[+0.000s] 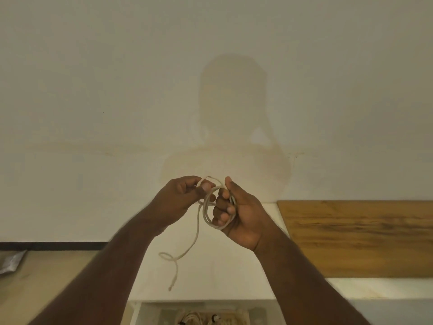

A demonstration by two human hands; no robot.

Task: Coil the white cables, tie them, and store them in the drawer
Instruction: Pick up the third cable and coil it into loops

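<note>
At the bottom centre, the open drawer already holds tied bundles. Above it, the cable's free tail hangs down-left. At mid-frame the right hand is clenched around the upright white coil; the left hand pinches the strand just beside it. A wooden board lies right.

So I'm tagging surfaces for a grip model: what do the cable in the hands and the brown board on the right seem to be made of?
The cable looks like a thin, flexible cord with a matte off-white jacket, plastic or woven; blur leaves that open. It bends into tight loops and its tail hangs limp. The brown board looks like wood or wood-look laminate: dark grain streaks run along it, with a dull sheen.
</note>
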